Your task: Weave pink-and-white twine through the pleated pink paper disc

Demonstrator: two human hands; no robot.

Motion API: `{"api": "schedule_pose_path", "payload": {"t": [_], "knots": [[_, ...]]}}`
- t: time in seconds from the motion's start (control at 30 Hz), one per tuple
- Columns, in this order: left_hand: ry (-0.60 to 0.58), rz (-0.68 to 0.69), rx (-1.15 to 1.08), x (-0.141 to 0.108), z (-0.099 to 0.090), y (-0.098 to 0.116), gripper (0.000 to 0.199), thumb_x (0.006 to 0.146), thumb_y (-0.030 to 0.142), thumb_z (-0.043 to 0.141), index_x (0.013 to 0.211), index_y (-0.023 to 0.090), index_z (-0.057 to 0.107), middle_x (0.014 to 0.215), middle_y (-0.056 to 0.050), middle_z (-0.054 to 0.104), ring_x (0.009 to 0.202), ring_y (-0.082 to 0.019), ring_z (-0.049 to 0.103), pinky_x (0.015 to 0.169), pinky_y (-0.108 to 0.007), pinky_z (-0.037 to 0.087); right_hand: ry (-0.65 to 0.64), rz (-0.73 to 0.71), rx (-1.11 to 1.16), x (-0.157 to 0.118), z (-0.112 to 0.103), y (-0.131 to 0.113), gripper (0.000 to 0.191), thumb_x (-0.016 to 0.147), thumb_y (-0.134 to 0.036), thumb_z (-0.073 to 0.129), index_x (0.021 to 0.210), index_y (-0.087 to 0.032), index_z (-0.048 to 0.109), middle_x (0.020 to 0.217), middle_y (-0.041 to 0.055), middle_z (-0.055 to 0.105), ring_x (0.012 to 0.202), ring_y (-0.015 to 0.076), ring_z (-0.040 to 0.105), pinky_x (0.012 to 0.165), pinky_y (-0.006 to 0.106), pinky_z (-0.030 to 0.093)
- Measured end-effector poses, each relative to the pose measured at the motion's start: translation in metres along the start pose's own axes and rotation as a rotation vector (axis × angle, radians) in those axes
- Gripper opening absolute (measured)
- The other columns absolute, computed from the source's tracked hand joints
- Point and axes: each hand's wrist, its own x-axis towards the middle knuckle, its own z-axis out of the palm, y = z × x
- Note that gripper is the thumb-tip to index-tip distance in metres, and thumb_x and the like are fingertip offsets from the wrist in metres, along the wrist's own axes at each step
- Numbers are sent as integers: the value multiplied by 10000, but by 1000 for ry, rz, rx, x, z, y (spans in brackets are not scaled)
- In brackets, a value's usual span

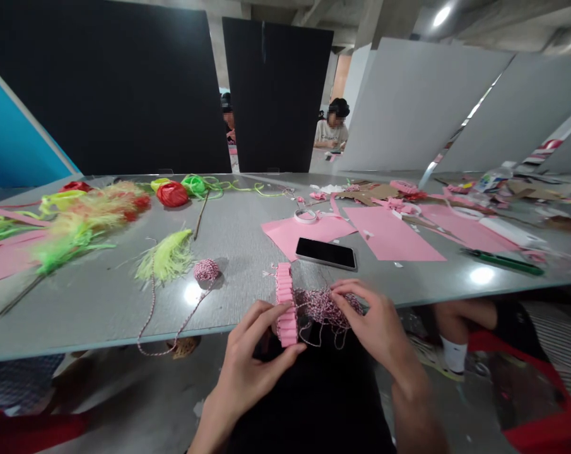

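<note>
A pink pleated paper strip (286,296) stands near the table's front edge, with twine along its sides. My left hand (254,353) grips its lower part between thumb and fingers. Just right of the strip lies a tangled bundle of red-and-white twine (320,305), with loose loops hanging below it. My right hand (373,318) is closed at the bundle's right side, thumb and index finger pressed together on the twine. A small ball of the same twine (206,270) sits to the left, its loose end looping over the table edge.
Beyond the strip lies a black phone (325,253) beside pink paper sheets (392,233) and a tape roll (305,215). Green fringe (169,255) and a red bundle (172,193) are at left. A green cutter (505,261) lies right. Black panels (276,94) stand behind; people sit beyond.
</note>
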Motion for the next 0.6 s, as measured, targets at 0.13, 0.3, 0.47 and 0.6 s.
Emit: {"api": "schedule_pose_path", "payload": {"t": [0.13,0.3,0.47,0.6], "knots": [[86,-60,55,1,-7,-3,535,920,251,855,1417,307,666,1240,-71,589,1124,-231,612,825,-329,591,-43,-66,172,-6,-5,-25,142,1043,-318,662,950,-263,755,1163,73,798,1190,278,729,1064,453,567],[200,-216,-34,-4,-17,-10,413,963,256,797,1358,336,707,1348,-73,557,1285,-262,582,892,-334,619,-175,-206,261,-22,-30,-46,98,1028,-221,689,982,-286,746,1136,24,814,1116,220,768,1011,375,602],[291,-317,-143,-7,-22,-17,330,964,264,796,1289,293,742,1345,-79,607,1283,-239,604,908,-283,613,-212,-153,139,-12,-32,-40,160,1047,-239,626,1056,-292,777,1083,23,833,1022,223,788,931,372,624],[348,-333,-150,-10,-22,-20,355,931,274,833,1277,293,760,1348,-82,626,1309,-244,609,966,-285,611,17,166,-250,22,-1,-11,107,1003,-291,673,1009,-211,744,1047,93,807,930,269,766,870,415,598]]}}
